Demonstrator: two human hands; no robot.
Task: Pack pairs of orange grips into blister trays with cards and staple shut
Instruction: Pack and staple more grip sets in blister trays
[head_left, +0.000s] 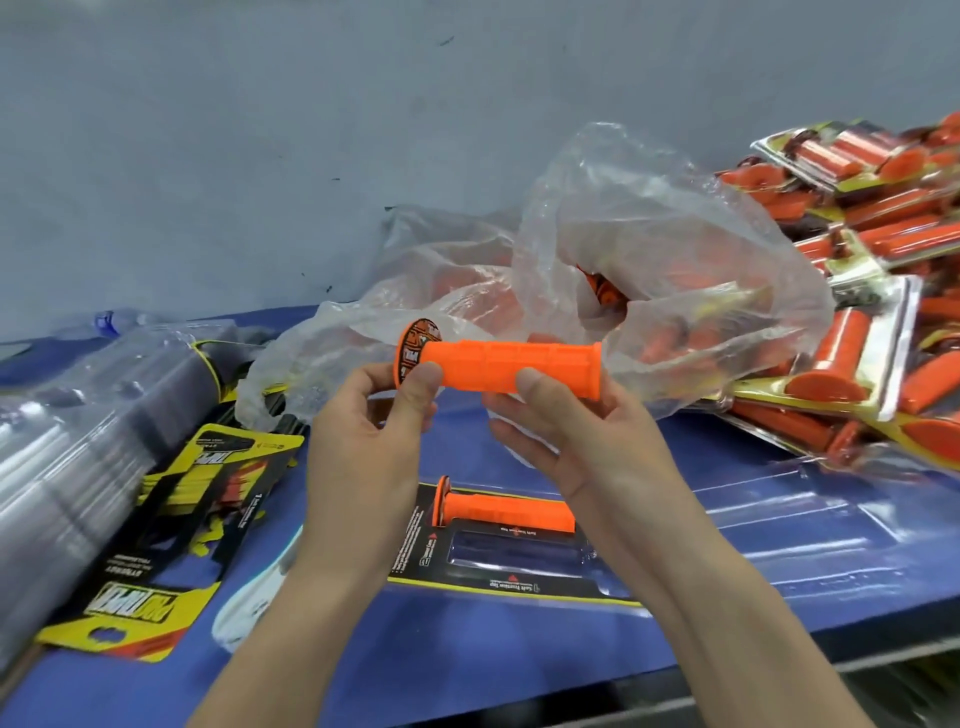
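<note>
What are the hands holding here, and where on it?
One orange grip, held level: the left hand pinches it near its flanged end, the right hand around mid-length.

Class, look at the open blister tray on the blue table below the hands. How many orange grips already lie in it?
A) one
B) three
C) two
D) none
A: a single seated grip fills the far slot of the blister tray. The near slot is empty, and the held grip is above the tray, between the left hand and right hand.
</note>
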